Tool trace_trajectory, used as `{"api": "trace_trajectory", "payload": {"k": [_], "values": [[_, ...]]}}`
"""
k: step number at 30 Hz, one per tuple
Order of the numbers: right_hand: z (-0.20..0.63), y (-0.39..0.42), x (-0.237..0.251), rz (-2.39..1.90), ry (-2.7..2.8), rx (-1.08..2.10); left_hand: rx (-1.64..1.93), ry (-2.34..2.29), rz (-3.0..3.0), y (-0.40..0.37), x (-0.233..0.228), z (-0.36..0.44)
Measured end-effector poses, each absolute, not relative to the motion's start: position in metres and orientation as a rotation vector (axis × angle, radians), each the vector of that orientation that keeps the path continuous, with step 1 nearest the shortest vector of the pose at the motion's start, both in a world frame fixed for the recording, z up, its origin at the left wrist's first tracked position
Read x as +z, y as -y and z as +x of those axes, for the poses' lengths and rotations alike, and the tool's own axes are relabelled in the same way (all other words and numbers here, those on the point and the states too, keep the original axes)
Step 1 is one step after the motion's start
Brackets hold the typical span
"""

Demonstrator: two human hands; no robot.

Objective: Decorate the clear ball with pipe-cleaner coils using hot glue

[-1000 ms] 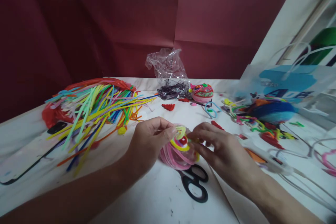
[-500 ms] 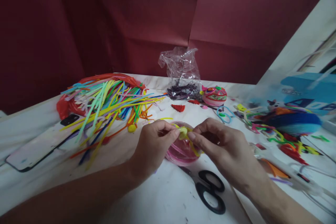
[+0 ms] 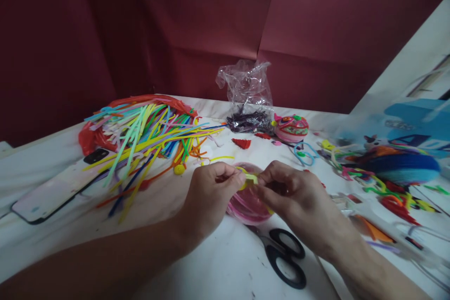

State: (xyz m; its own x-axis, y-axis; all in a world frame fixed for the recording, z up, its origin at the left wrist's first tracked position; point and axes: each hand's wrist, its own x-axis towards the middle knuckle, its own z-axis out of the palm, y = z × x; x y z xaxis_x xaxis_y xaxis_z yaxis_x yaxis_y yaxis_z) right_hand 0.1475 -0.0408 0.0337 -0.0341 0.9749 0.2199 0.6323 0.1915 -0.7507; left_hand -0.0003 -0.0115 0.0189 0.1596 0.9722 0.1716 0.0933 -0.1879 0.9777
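Over a pink, round, wrapped ball [image 3: 246, 208] on the table, both hands pinch a short, bent yellow pipe cleaner [image 3: 251, 178]. My left hand [image 3: 209, 197] grips its left end between thumb and forefinger. At the other end, the thumb and fingertips of my right hand [image 3: 298, 199] are closed on it. More yellow shows on top of the ball, partly hidden by the fingers. Just below the ball lie scissors with black handles [image 3: 286, 258], their blades partly covered.
Loose coloured pipe cleaners [image 3: 154, 136] spread from a red bag at left, beside a phone [image 3: 59, 187]. Behind stand a clear plastic bag [image 3: 248, 98] and a decorated pink ball [image 3: 291, 128]. A blue striped ball [image 3: 401, 166] and a glue gun [image 3: 393, 232] lie at right.
The yellow piece has turned between my fingers and now shows as a short bent strip. My fingertips have shifted slightly on it. The whole view has moved a little.
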Motion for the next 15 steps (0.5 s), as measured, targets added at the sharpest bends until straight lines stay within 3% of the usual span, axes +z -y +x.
{"api": "trace_trajectory", "payload": {"k": [8,15], "values": [[0.1512,0.0413,0.0359,-1.389,1.806,0.525,1.149,-1.021,1.459,0.0106,0.0185,0.0002],[0.1547,0.0388,0.0373,-1.264,1.699,0.753,1.114,-0.992,1.600,0.0141,0.0224,-0.0008]]}}
